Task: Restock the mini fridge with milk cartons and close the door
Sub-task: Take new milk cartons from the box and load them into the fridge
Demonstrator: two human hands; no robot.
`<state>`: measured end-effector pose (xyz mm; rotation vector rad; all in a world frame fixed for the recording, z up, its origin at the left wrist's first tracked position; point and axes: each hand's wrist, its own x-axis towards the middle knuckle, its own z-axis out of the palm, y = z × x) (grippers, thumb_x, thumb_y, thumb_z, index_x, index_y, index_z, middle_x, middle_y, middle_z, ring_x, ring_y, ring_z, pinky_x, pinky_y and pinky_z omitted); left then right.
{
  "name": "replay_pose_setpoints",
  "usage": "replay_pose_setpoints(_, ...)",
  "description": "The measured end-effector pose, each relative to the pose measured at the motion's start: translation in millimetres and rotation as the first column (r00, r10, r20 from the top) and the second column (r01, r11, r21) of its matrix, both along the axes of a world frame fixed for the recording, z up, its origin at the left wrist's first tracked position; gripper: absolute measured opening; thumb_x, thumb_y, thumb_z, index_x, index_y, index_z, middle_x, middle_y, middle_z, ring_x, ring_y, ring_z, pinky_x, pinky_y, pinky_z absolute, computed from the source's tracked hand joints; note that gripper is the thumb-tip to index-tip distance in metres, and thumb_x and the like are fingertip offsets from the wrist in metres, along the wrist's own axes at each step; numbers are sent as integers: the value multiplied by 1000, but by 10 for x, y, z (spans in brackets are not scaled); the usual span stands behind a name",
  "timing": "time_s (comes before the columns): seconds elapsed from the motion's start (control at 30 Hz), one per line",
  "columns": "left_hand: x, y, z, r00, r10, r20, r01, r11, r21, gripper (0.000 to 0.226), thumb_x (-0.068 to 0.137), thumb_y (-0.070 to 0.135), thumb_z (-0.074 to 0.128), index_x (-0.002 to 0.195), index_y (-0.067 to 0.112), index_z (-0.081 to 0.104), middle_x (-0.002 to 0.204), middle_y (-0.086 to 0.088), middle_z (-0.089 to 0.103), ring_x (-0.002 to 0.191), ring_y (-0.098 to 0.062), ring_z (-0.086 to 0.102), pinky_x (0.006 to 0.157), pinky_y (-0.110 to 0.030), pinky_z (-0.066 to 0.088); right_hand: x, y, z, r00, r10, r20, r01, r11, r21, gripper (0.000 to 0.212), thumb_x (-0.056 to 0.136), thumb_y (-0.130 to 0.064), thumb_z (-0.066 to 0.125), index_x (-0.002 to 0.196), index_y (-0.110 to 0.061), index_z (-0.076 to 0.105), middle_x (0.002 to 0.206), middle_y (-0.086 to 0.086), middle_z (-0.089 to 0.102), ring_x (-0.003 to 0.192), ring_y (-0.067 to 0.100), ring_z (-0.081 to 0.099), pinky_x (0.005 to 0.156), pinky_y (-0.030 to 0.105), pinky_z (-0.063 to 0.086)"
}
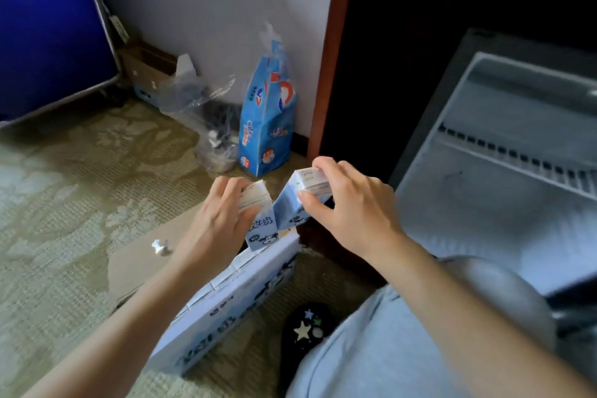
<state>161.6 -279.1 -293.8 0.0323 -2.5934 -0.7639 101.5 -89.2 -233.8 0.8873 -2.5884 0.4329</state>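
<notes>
Left hand (216, 223) gripping left milk carton (262, 229) by top, fingers curling round it; right hand (352, 207) gripping right milk carton (290, 203) likewise. Both cartons tilting, tops leaning apart, directly over carton case (232, 304) lying on carpet (64, 203). Fridge door (484, 191) standing open at right.

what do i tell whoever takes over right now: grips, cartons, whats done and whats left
The left grip holds one milk carton and the right grip holds a second carton, both at the far end of the open case on the carpet.
More cartons sit in the case.
The mini fridge door stands open on the right; the interior is too dark to see.
Done: door open, two cartons in hand.
Left: load these, then the rest, and close the door.
</notes>
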Motion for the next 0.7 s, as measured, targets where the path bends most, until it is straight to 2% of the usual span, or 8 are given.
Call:
replay_pose_setpoints(0.1,-99,229,232,994,-90,-57,89,996,-3,30,89,11,57,117,11,46,106,-1,42,84,-16,44,68,-33,44,33,376,151,999,-48,6,48,998,-37,50,84,-52,40,121,-21,52,101,2,63,78,29,64,58,27,37)
replay_pose_setpoints(0.23,-255,627,583,965,-212,-157,213,977,-10,35,87,9,60,119,12,46,104,7,35,85,-7,37,69,-23,37,39,903,326,993,-114,-30,111,989,-95,44,90,-45,50,126,-20,46,112,4,60,87,32,62,67,36,48)
replay_pose_setpoints(0.3,-332,854,763,949,-252,-190,257,966,3,34,88,11,59,120,9,47,106,7,36,87,-3,37,72,-22,35,50,1134,417,987,-154,-40,146,978,-148,42,89,-38,55,126,-17,47,116,5,59,92,30,61,73,37,47)
replay_pose_setpoints(0.37,-426,1086,909,925,-305,-228,314,950,3,33,90,14,58,121,8,47,106,6,36,85,0,35,69,-14,33,43,1351,502,977,-208,-56,193,962,-194,42,89,-34,57,125,-14,49,116,4,60,96,28,60,76,36,45)
replay_pose_setpoints(0.47,-592,1415,1080,891,-363,-272,378,926,6,33,91,17,55,122,10,46,109,8,35,86,3,35,72,-4,38,3,1667,598,958,-277,-73,253,938,-236,43,89,-35,56,126,-15,49,117,4,58,99,25,58,76,31,41)
replay_pose_setpoints(0.5,-651,1522,1127,881,-378,-284,395,919,3,33,91,17,55,122,11,46,109,9,34,88,2,36,73,-6,40,-12,1769,624,951,-299,-83,271,930,-248,43,88,-36,56,126,-15,49,116,4,58,98,26,58,76,30,40)
replay_pose_setpoints(0.6,-838,1811,1241,856,-425,-293,435,900,-36,35,91,15,55,123,10,45,113,3,39,91,-8,41,75,-23,44,-65,2038,689,922,-372,-106,335,905,-260,44,88,-39,52,126,-16,47,115,4,56,97,25,56,74,28,35)
replay_pose_setpoints(0.7,-1074,2078,1304,833,-473,-288,464,880,-104,35,91,13,56,124,9,46,115,-5,43,89,-14,44,73,-26,44,-163,2258,736,900,-426,-90,390,880,-272,44,89,-37,52,127,-15,45,114,5,54,94,26,56,73,29,36)
